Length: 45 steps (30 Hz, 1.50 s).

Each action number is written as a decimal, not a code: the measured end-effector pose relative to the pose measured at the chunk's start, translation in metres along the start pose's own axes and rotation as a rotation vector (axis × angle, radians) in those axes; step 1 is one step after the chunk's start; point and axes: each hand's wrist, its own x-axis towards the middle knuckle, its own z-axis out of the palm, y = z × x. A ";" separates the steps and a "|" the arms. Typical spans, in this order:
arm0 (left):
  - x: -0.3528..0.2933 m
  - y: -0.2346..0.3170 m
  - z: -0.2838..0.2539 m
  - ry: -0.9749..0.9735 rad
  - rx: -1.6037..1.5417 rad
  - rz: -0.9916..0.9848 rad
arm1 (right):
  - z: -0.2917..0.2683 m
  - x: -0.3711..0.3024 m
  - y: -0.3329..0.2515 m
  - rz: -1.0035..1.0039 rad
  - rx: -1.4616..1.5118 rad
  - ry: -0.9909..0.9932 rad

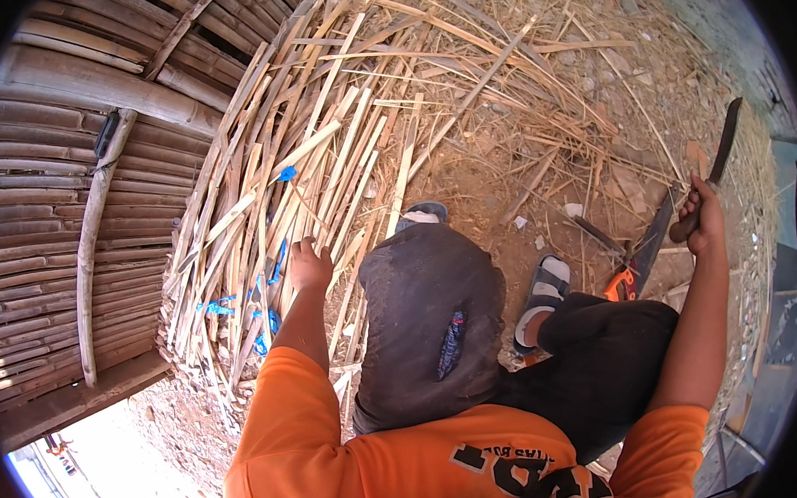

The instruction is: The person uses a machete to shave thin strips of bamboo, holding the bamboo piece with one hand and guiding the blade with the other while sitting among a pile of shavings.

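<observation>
My left hand reaches down into a pile of split bamboo strips and rests on them, fingers curled among the strips. My right hand is raised at the right and grips the handle of a long dark curved knife, blade pointing up. I sit with my knees bent, in dark trousers and an orange shirt. Grey sandals are on my feet.
A wall of stacked bamboo poles stands at the left, with one pale pole leaning on it. Blue ties lie among the strips. A saw with an orange handle lies on the dirt near my right foot. Bamboo scraps litter the ground.
</observation>
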 end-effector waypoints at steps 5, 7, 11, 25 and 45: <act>-0.028 -0.034 0.060 -0.362 0.015 0.050 | 0.018 0.005 0.001 0.011 -0.015 -0.031; -0.045 0.037 0.024 -0.521 -0.035 -0.152 | -0.005 -0.005 0.002 0.018 -0.003 0.025; -0.062 0.033 0.044 -0.612 0.214 -0.087 | -0.004 0.001 0.003 0.010 -0.017 0.011; -0.061 -0.008 0.116 -0.553 -0.107 -0.402 | 0.009 -0.008 0.005 0.001 -0.011 0.061; -0.092 -0.001 0.061 -0.275 0.208 0.014 | 0.017 -0.013 0.001 -0.008 -0.030 0.023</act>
